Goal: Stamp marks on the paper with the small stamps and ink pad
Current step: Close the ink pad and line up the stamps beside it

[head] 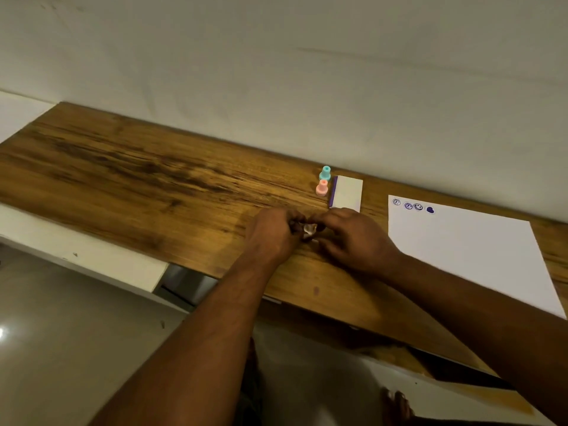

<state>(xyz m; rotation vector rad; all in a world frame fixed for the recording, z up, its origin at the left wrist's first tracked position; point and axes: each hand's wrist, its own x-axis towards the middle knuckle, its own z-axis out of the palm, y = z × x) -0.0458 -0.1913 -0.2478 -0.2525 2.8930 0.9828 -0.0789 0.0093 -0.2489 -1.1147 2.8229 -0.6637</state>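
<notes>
- L hand [272, 232] & R hand [353, 238] meet at frame centre. Both have fingers curled, pinching a small pale item [309, 229] btwn them; too blurred to name.
- Teal stamp [325, 173] & pink stamp [321, 187] stand upright just left of ink pad [347, 193], above the hands.
- Paper [476, 250] at right, w/ marks [413, 206] in its upper-left corner.
- Risk: inky fingers could smudge the paper; the pale item could slip from the pinch.

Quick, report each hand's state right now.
Left hand: fingers curled round a small pale object, too blurred to name.
Right hand: fingers pinch the same object.
</notes>
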